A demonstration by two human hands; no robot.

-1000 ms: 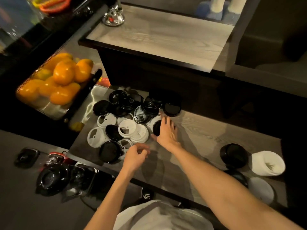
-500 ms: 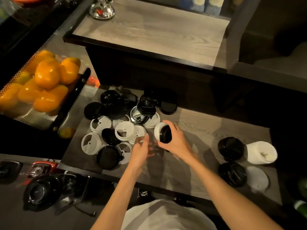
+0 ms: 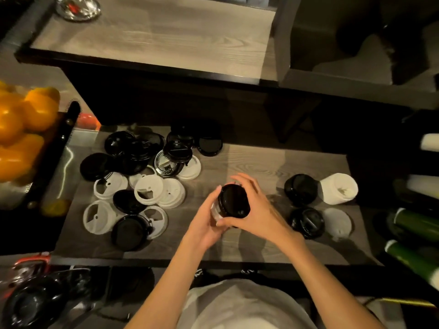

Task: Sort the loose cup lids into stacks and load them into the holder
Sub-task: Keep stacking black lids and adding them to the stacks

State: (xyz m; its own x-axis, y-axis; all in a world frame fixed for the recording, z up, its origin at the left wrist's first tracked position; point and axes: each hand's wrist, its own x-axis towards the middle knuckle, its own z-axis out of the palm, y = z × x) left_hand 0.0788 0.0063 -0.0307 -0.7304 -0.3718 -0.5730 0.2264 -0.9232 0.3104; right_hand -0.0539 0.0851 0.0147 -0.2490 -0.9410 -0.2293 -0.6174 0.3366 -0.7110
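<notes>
Oranges fill a perforated tray at the far left, off the work. Next to it on the wooden counter lies the loose heap: black lids tangled and overlapping at the back, white lids with sip openings spread flat in front, a few black ones among them.

Centre, both hands meet above the counter. The left hand cups a clear or white lid from below, fingers curled round its edge; the right hand curls over the black lid, thumb at the near rim, the two lids pressed face to face.

To the right lie sorted stacks: two black stacks, a white stack tipped on its side, and a flat white lid. I cannot make out the holder for certain.

These lids look thin, light and springy, likely slick; they probably flex if squeezed across the dome, so a light pinch at opposite rim edges seems best for nesting.
</notes>
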